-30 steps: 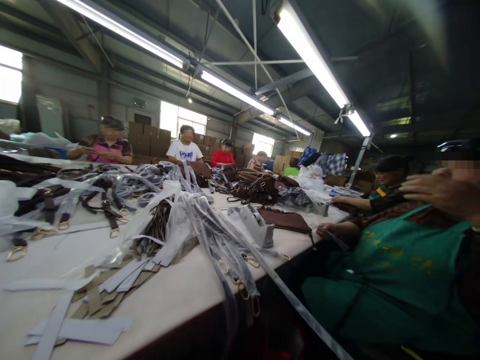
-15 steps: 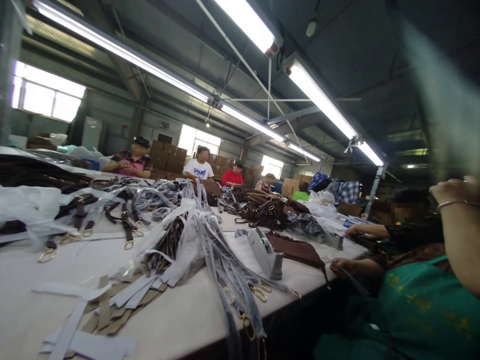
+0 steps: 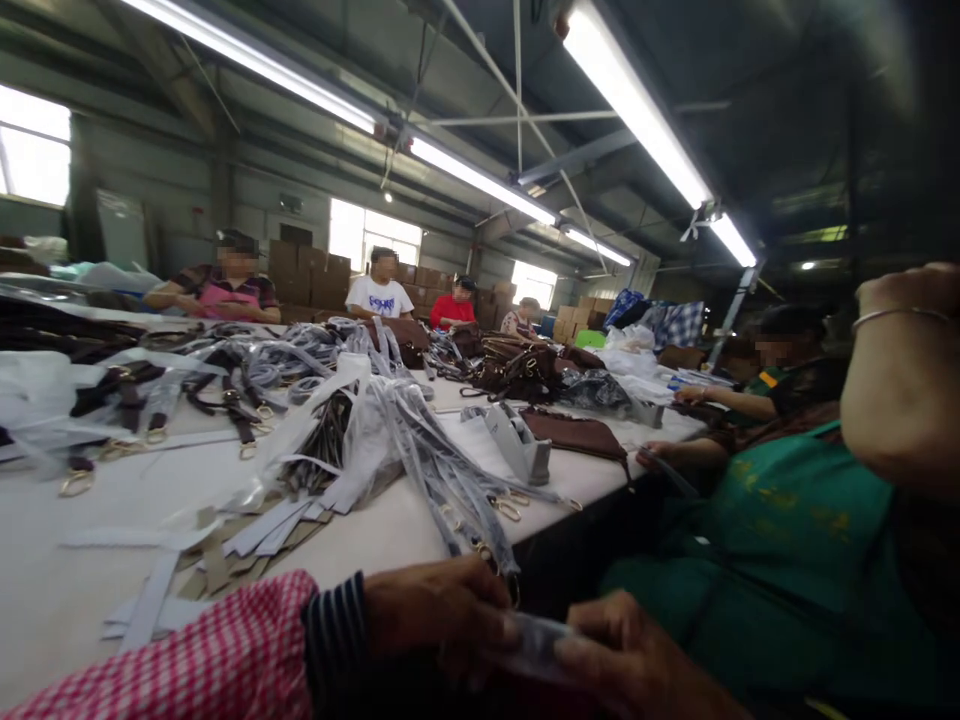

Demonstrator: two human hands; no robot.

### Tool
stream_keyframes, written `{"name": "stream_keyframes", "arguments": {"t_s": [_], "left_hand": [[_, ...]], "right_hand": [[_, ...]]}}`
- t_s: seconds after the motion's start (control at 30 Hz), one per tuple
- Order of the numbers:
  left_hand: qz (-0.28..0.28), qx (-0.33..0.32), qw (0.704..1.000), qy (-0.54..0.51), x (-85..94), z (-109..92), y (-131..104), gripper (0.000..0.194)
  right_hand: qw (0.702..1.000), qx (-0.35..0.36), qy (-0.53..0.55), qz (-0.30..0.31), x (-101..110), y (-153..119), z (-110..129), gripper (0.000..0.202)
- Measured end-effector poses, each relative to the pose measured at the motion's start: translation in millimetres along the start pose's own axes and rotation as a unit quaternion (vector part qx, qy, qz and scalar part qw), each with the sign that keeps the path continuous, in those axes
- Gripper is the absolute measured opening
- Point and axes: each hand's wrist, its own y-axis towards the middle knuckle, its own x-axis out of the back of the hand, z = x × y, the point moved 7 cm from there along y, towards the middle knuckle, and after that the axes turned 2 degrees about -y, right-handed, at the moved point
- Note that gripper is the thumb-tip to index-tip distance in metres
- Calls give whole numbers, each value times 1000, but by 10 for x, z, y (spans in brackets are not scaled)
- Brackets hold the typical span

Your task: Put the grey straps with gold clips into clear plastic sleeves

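At the bottom of the view, past the table's near edge, my left hand [image 3: 439, 612] comes in from a red checked sleeve with a striped cuff. Its thumb and fingers pinch one end of a clear plastic-wrapped strip [image 3: 536, 640]. My right hand [image 3: 637, 655] grips the other end between thumb and fingers. What lies inside the plastic is too dim to make out. Just beyond my hands, plastic-wrapped straps [image 3: 431, 460] with gold clasps hang over the edge of the table. Left of them is a plastic bag [image 3: 356, 425] of dark strips.
White and tan strips [image 3: 255, 530] lie on the white table [image 3: 97, 600]. A grey tape dispenser [image 3: 517, 440] stands beside a brown pouch [image 3: 577, 428]. A co-worker in a green apron [image 3: 795, 510] sits close at right. Several people work along the far side.
Both my hands have come into view from below, holding the plastic-wrapped strip. The camera has turned slightly, so the scene sits further left. The co-worker's raised arm at right has shifted.
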Motion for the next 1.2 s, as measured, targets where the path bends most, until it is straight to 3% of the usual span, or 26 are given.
{"name": "stream_keyframes", "arguments": {"t_s": [0.17,0.3,0.4,0.57,0.77,0.87,0.97,1.2], "left_hand": [[7,-49,999,-18,151,-394,-58,50],[11,-53,997,-48,276,-523,-39,50],[-14,-45,999,-8,403,-488,-40,52],[-43,-52,998,-4,619,-253,-131,48],[-31,-30,998,-43,647,-4,-252,41],[-38,-26,997,-54,611,-6,-294,41],[-82,-49,994,-58,639,-72,-325,40],[-120,-61,989,-54,634,-203,-326,34]], "right_hand": [[998,41,43,9,223,329,361,53],[997,46,59,21,325,514,564,51],[997,32,52,39,331,616,595,49],[998,28,26,45,383,714,552,47],[998,25,10,62,389,736,486,52],[997,44,3,62,388,727,484,50],[997,57,1,58,379,698,514,52],[998,43,15,39,260,714,644,51]]}}
